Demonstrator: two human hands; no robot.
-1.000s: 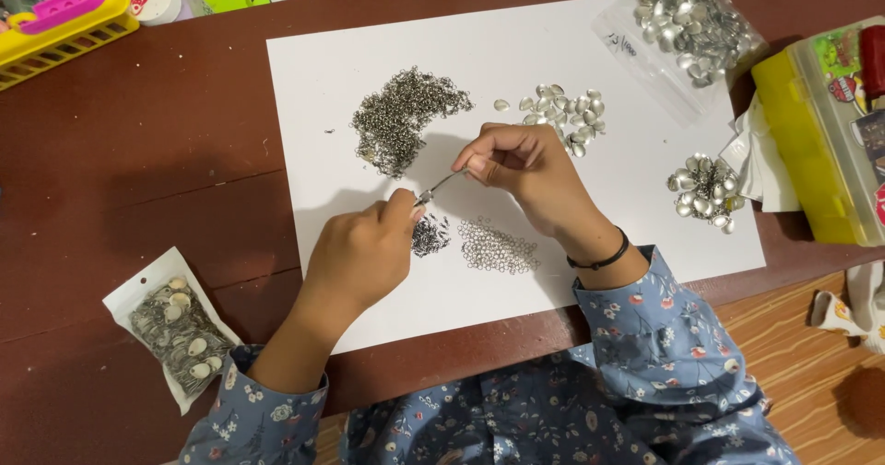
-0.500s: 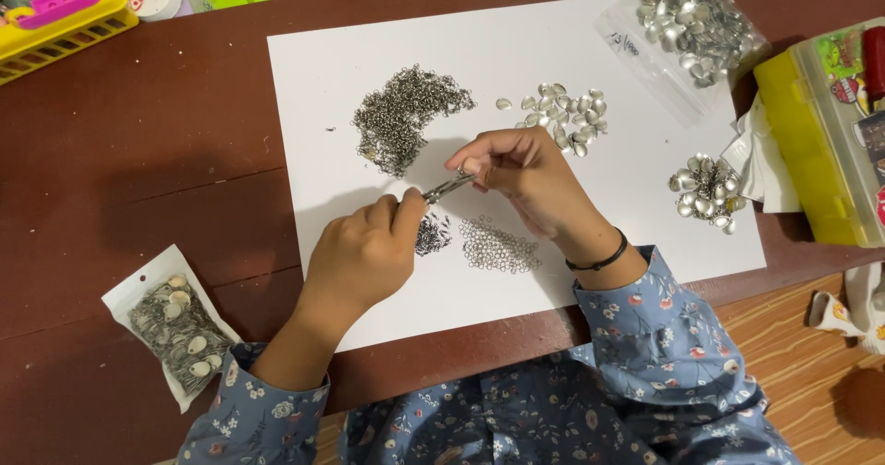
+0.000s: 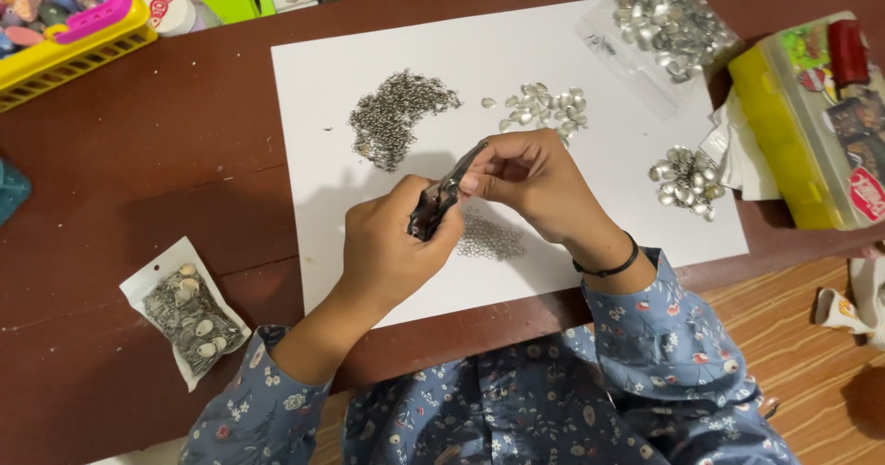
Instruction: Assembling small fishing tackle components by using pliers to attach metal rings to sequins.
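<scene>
Head view, frame centre: my left hand (image 3: 392,248) clamps small pliers (image 3: 441,198), right hand (image 3: 525,177) pinching their tip; a slip could scatter the jump rings (image 3: 490,239) below.

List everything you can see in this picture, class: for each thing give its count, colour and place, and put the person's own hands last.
Paper sheet: one, white, on the brown table.
Pile of small rings: one, dark grey, upper left of the sheet.
Silver beads: one cluster, upper middle; another cluster at the right edge.
Loose rings: one patch, silver, under the hands.
Clear bag: one, silver pieces, top right.
Small packet: one, lower left.
Basket: one, yellow, top left.
Box: one, yellow, right.
Pliers: one, dark, in the left hand.
Right hand: at the pliers' tip.
</scene>
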